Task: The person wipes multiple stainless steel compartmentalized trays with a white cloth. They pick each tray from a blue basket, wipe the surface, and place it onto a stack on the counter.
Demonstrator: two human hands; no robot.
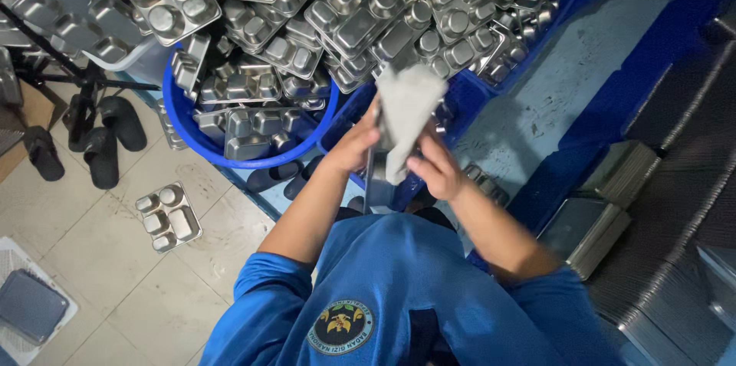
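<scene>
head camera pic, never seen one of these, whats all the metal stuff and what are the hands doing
This single picture comes from a camera worn on a person's head, looking straight down, so you see their blue shirt at the bottom and both bare arms reaching forward. There is no machine here, only hands. The left hand and the right hand hold one steel meal tray upright on its edge between them, with a pale grey cloth draped over its top. Beyond the hands, many more compartment trays are heaped up, some in a round blue tub. One loose tray lies on the tiled floor at the left, near dark sandals. At the right is a stack of flat metal lids or trays.
</scene>
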